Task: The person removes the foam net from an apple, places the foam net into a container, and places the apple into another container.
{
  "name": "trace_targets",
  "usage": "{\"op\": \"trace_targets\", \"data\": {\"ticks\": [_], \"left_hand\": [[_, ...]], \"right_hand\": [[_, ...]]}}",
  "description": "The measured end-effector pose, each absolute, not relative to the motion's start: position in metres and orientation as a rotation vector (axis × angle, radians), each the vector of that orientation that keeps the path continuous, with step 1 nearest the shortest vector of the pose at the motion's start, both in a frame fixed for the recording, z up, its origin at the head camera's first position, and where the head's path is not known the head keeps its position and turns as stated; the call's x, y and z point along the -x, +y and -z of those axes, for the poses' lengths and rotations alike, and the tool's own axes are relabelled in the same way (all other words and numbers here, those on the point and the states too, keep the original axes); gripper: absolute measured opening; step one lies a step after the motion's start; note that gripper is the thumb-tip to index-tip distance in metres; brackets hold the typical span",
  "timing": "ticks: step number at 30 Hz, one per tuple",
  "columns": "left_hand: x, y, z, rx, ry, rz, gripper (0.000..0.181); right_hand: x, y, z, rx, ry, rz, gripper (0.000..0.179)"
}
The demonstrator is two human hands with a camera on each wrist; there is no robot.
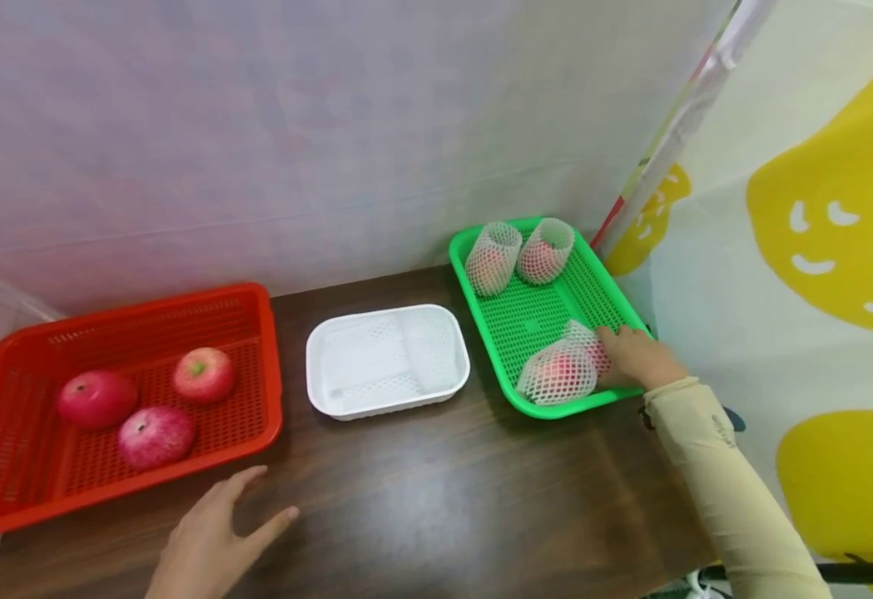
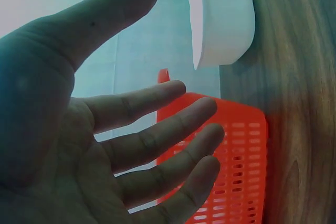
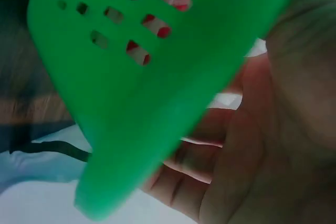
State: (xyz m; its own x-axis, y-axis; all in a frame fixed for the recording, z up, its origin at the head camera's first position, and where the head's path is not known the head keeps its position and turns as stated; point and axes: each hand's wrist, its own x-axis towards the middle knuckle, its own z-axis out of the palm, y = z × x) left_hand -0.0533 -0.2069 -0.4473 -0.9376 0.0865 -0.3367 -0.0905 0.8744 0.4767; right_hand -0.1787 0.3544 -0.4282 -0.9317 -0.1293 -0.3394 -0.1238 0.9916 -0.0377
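In the head view, my right hand [image 1: 634, 358] reaches over the right rim of the green basket [image 1: 529, 308] and grips a red apple [image 1: 599, 356] in a white foam net. Against it lies another netted apple [image 1: 559, 374]. The basket's green wall [image 3: 131, 93] covers part of my right fingers in the right wrist view. My left hand [image 1: 207, 532] hovers over the table in front of the red basket [image 1: 275, 366], holding nothing. Its thumb and fingers [image 2: 152, 140] are spread apart in the left wrist view.
Two more netted apples [image 1: 492, 262] lie at the green basket's far end. Between the baskets stands a white tray [image 1: 387, 408] with white foam nets in it. Bare apples [image 1: 157, 437] lie in the red basket. A curtain wall [image 1: 294, 166] rises behind the brown table [image 1: 406, 499].
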Motion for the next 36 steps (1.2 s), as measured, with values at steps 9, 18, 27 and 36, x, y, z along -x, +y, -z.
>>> {"op": "trace_targets", "data": {"ticks": [9,18,27,36], "left_hand": [[0.048,-0.204,0.452,-0.109,2.742,-0.772,0.084],[0.046,-0.203,0.454,-0.106,2.74,-0.806,0.083],[0.046,-0.201,0.453,-0.049,2.7,-0.791,0.085],[0.045,-0.202,0.452,-0.036,2.709,-0.782,0.087]], "right_hand": [[0.177,0.355,0.438,0.262,2.914,-0.04,0.078],[0.177,0.356,0.414,0.266,3.057,0.048,0.076],[0.163,0.331,0.368,0.608,3.248,0.225,0.074],[0.147,0.281,0.348,1.133,3.256,0.402,0.072]]}}
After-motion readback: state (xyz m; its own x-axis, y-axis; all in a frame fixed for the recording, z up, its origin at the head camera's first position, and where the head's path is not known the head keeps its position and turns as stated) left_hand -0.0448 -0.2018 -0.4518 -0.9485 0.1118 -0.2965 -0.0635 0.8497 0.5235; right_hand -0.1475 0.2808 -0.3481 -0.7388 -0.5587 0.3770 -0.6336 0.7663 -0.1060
